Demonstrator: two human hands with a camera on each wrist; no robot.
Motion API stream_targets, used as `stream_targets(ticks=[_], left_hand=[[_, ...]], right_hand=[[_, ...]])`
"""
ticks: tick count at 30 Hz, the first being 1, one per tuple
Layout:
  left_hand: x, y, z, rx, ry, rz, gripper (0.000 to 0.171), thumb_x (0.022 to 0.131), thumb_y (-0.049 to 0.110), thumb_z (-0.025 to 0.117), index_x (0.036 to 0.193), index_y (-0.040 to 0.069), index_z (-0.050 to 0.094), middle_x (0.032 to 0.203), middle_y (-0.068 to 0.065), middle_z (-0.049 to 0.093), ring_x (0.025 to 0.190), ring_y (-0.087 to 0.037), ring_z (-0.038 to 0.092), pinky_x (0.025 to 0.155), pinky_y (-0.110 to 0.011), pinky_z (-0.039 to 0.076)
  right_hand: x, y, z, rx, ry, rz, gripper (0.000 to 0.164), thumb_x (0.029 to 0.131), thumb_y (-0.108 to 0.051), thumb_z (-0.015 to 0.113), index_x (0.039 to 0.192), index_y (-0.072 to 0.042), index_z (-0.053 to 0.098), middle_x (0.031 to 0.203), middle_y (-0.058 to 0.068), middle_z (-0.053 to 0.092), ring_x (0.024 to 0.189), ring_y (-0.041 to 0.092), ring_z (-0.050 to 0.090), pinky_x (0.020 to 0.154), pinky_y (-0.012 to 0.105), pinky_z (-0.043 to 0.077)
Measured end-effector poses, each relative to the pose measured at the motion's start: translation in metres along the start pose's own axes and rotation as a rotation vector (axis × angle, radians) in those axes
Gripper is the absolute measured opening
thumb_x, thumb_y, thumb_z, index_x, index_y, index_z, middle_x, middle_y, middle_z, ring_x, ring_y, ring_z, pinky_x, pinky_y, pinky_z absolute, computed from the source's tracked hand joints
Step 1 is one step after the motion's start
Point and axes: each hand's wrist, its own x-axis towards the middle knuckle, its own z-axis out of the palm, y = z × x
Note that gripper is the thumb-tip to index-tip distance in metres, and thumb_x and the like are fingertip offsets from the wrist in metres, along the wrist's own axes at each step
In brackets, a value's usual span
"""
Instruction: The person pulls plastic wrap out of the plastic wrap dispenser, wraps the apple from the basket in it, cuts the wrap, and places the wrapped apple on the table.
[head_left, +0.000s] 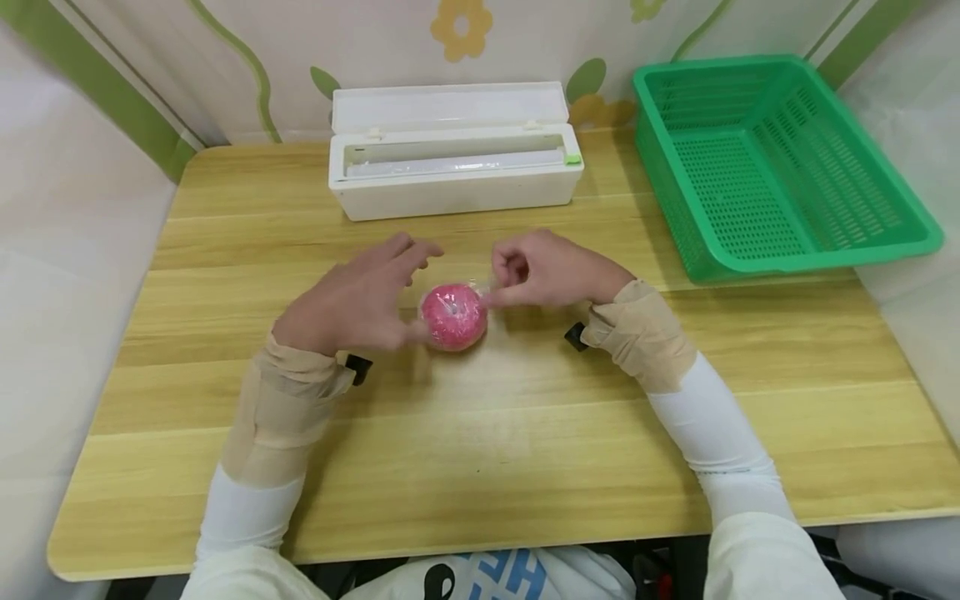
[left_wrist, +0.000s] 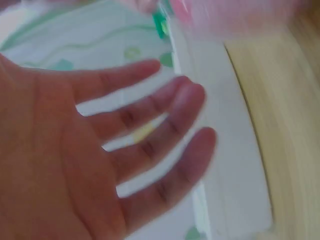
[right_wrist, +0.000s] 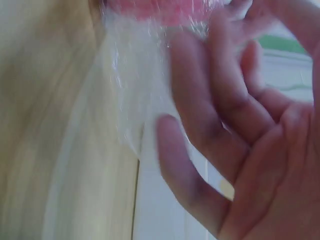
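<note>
A round pink thing wrapped in crinkled clear film stands at the middle of the table; its kind cannot be told. To its left is my left hand, fingers spread and thumb at the near left side of the pink thing. My right hand is on the other side, its thumb reaching the pink thing's right edge while the other fingers bend loosely. In the right wrist view a loose flap of clear film hangs from the wrapped thing, beside my fingers. Blur hides whether they touch it.
Behind the hands stands a white cling film box, lid raised, with a roll inside. A green plastic basket occupies the back right of the wooden table. A patterned curtain hangs behind.
</note>
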Motion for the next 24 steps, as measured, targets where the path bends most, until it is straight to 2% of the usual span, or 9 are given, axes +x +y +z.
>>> stream_targets(ticks=[3, 5, 7, 9, 12, 14, 17, 20, 24], left_hand=[[0.003, 0.015, 0.009, 0.067, -0.004, -0.027, 0.102, 0.065, 0.074, 0.066, 0.142, 0.016, 0.034, 0.131, -0.002, 0.038, 0.108, -0.017, 0.044, 0.067, -0.037, 0.048], [0.006, 0.020, 0.016, 0.114, 0.013, -0.029, 0.106, 0.063, 0.080, 0.062, 0.139, 0.011, 0.038, 0.131, -0.005, 0.039, 0.109, -0.019, 0.044, 0.064, -0.038, 0.049], [0.009, 0.022, 0.020, 0.148, 0.027, -0.035, 0.100, 0.066, 0.078, 0.063, 0.134, 0.008, 0.042, 0.126, -0.006, 0.041, 0.106, -0.020, 0.044, 0.061, -0.038, 0.049], [0.009, 0.018, 0.020, 0.151, 0.024, -0.030, 0.087, 0.071, 0.069, 0.065, 0.130, 0.008, 0.046, 0.120, -0.004, 0.043, 0.103, -0.019, 0.043, 0.063, -0.036, 0.048], [0.008, 0.008, 0.015, 0.116, -0.017, -0.025, 0.071, 0.077, 0.056, 0.067, 0.128, 0.011, 0.048, 0.119, 0.000, 0.043, 0.106, -0.018, 0.041, 0.074, -0.034, 0.046], [0.007, 0.002, 0.011, 0.087, -0.041, -0.019, 0.067, 0.077, 0.051, 0.068, 0.129, 0.012, 0.048, 0.121, 0.002, 0.043, 0.111, -0.018, 0.039, 0.081, -0.033, 0.043], [0.007, -0.005, 0.009, 0.054, -0.047, -0.022, 0.069, 0.076, 0.052, 0.069, 0.129, 0.014, 0.048, 0.123, 0.004, 0.043, 0.113, -0.017, 0.039, 0.083, -0.032, 0.042], [0.009, -0.009, 0.011, 0.021, -0.044, -0.030, 0.070, 0.075, 0.059, 0.069, 0.125, 0.015, 0.049, 0.117, 0.005, 0.044, 0.103, -0.014, 0.044, 0.076, -0.030, 0.044], [0.014, -0.012, 0.014, -0.045, -0.030, -0.068, 0.066, 0.075, 0.060, 0.069, 0.119, 0.015, 0.049, 0.107, 0.007, 0.048, 0.091, -0.012, 0.048, 0.071, -0.028, 0.045]], right_hand=[[-0.001, 0.006, -0.008, -0.076, 0.125, 0.026, 0.030, 0.082, -0.043, 0.072, 0.089, -0.019, 0.056, 0.072, 0.002, 0.052, 0.065, 0.016, 0.048, 0.058, 0.029, 0.041], [-0.003, 0.009, -0.013, -0.114, 0.150, 0.060, 0.032, 0.081, -0.041, 0.072, 0.102, -0.020, 0.059, 0.079, 0.003, 0.053, 0.070, 0.017, 0.049, 0.062, 0.030, 0.042], [-0.005, 0.012, -0.017, -0.138, 0.123, 0.088, 0.042, 0.080, -0.042, 0.073, 0.114, -0.022, 0.060, 0.093, 0.004, 0.053, 0.081, 0.018, 0.050, 0.069, 0.032, 0.043], [-0.007, 0.015, -0.018, -0.160, 0.067, 0.084, 0.047, 0.079, -0.045, 0.073, 0.119, -0.024, 0.061, 0.113, 0.004, 0.051, 0.099, 0.018, 0.049, 0.080, 0.034, 0.043], [-0.005, 0.020, -0.018, -0.138, 0.001, 0.012, 0.040, 0.082, -0.045, 0.072, 0.116, -0.024, 0.065, 0.130, -0.001, 0.047, 0.116, 0.017, 0.045, 0.090, 0.038, 0.041], [-0.003, 0.022, -0.018, -0.100, -0.018, -0.050, 0.030, 0.085, -0.042, 0.070, 0.109, -0.025, 0.068, 0.126, -0.006, 0.053, 0.116, 0.013, 0.047, 0.092, 0.036, 0.040], [0.001, 0.023, -0.017, -0.030, -0.035, -0.092, 0.020, 0.087, -0.038, 0.068, 0.101, -0.024, 0.071, 0.105, -0.011, 0.063, 0.102, 0.008, 0.056, 0.090, 0.034, 0.042], [0.001, 0.025, -0.016, 0.023, -0.016, -0.067, 0.021, 0.087, -0.041, 0.068, 0.100, -0.024, 0.070, 0.097, -0.013, 0.065, 0.094, 0.008, 0.059, 0.086, 0.031, 0.044], [0.002, 0.028, -0.015, 0.143, 0.037, -0.035, 0.027, 0.089, -0.040, 0.066, 0.107, -0.021, 0.067, 0.104, -0.008, 0.064, 0.099, 0.011, 0.058, 0.086, 0.030, 0.044]])
